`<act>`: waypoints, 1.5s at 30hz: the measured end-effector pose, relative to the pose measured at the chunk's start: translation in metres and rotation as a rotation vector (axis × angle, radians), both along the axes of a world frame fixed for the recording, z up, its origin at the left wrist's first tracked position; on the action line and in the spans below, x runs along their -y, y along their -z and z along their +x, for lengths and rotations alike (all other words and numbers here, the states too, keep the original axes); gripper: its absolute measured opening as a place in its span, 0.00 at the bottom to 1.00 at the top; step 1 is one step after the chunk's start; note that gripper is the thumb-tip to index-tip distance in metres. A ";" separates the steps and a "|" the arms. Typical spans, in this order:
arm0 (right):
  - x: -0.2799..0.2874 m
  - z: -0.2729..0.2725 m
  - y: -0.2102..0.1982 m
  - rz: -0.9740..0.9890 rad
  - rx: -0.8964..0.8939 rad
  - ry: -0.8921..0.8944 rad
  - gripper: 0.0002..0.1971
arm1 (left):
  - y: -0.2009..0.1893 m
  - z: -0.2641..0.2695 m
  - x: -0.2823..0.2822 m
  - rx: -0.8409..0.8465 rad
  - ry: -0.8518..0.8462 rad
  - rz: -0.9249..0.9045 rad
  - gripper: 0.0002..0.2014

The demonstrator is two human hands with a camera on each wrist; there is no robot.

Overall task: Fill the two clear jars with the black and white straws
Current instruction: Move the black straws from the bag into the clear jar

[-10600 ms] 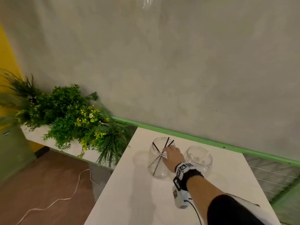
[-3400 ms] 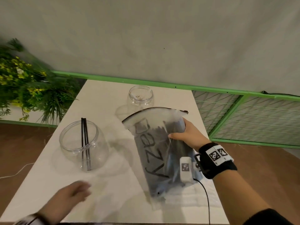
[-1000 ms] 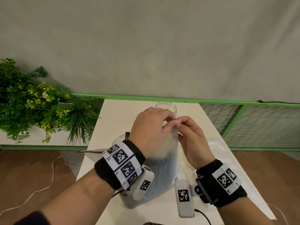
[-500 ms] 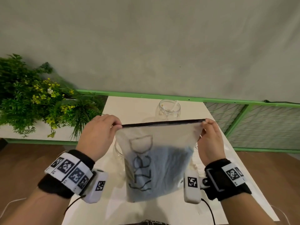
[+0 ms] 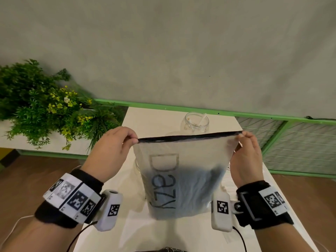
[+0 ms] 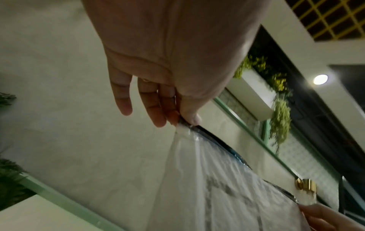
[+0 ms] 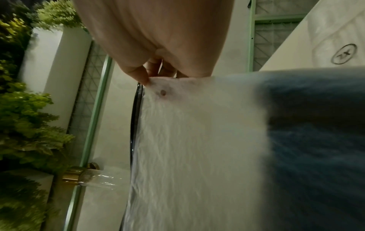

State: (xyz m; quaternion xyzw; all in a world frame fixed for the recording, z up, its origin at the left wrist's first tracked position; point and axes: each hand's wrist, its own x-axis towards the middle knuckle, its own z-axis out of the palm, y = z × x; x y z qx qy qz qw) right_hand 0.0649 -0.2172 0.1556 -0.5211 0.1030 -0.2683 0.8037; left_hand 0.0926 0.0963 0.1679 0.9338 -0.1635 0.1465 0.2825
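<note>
A frosted zip bag (image 5: 181, 170) with a black zip strip and dark lettering hangs upright over the white table (image 5: 154, 117). A dark mass, probably the black straws, fills its lower half. My left hand (image 5: 133, 140) pinches the top left corner, and my right hand (image 5: 241, 134) pinches the top right corner, so the strip is stretched flat. The wrist views show each pinch: left hand (image 6: 183, 120) on the bag (image 6: 227, 187), right hand (image 7: 148, 79) on the bag (image 7: 197, 140). A clear jar (image 5: 197, 122) with a white straw stands behind the bag. The bag hides most of the second jar (image 5: 136, 166).
A leafy plant with yellow flowers (image 5: 45, 106) stands left of the table. A green rail (image 5: 272, 117) runs along the grey wall, with a mesh fence (image 5: 300, 146) on the right. A clear plastic wrapper (image 5: 227, 180) lies on the table under my right hand.
A second ago both hands met at the middle of the bag's top. They have slid apart to its two corners, and the bag now hangs stretched between them.
</note>
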 end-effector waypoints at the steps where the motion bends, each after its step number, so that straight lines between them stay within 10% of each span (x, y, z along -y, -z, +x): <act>1: 0.001 -0.001 -0.002 -0.008 0.021 0.005 0.14 | 0.000 0.000 0.000 0.008 -0.006 0.003 0.03; 8: -0.001 0.003 0.004 -0.040 -0.005 -0.033 0.14 | -0.002 -0.006 0.027 0.040 0.022 -0.046 0.07; 13: -0.004 -0.002 0.000 -0.034 0.011 -0.084 0.13 | -0.015 0.000 0.080 0.065 0.111 0.294 0.19; 21: 0.003 -0.005 -0.004 -0.216 -0.022 -0.123 0.13 | -0.017 0.006 0.099 0.031 0.168 0.399 0.12; 27: 0.010 -0.011 -0.004 -1.181 0.186 0.251 0.09 | -0.017 0.005 0.096 0.025 0.281 0.427 0.15; 33: 0.008 0.003 -0.006 -2.092 0.025 -0.102 0.15 | -0.014 -0.003 0.091 0.012 0.350 0.399 0.16; 37: 0.017 0.012 -0.017 -1.963 -0.190 -0.250 0.07 | -0.009 -0.005 0.082 -0.030 0.344 0.300 0.25; 45: -0.015 0.002 -0.025 -1.528 0.250 -0.263 0.12 | -0.003 0.009 0.067 -0.278 0.093 0.313 0.38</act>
